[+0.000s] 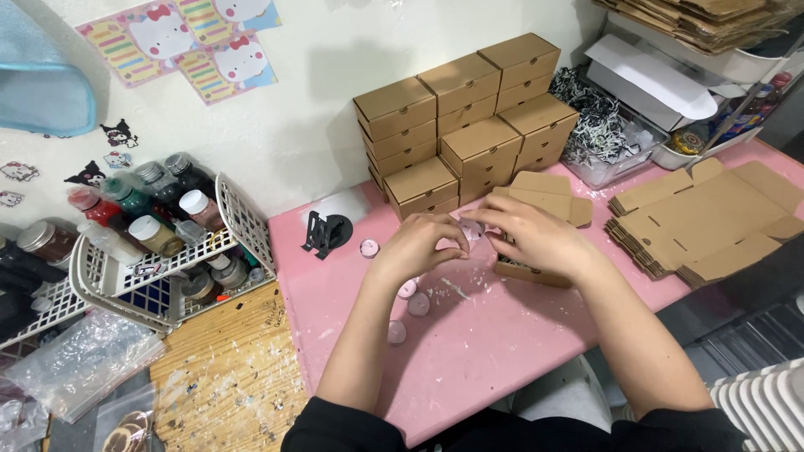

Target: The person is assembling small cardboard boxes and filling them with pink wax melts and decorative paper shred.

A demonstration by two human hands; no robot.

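A: What do the person's hands hold over the pink table (469,351)?

B: The left hand (416,243) and right hand (536,237) meet just in front of the stack of closed cardboard boxes (465,125). Their fingertips pinch a small pale pink candle (471,228) between them. The right hand lies over an open cardboard box (543,194), whose lid stands up between the hand and the stack.

A: Is the grip firm?

B: Both hands are curled in on the candle, fingers closed around it, though the candle is mostly hidden by them.

A: What lies around?

B: More small pink candles (416,301) sit on the table, nearer the person than the stack, below the left wrist; one (369,248) lies left of that hand. A black stand (325,232) is left of the stack's foot. Flat unfolded boxes (712,218) are piled well right of the stack. A clear tub of shredded paper (599,125) sits just right of it. A white basket of paint bottles (159,226) stands far left of the stack, off the table.
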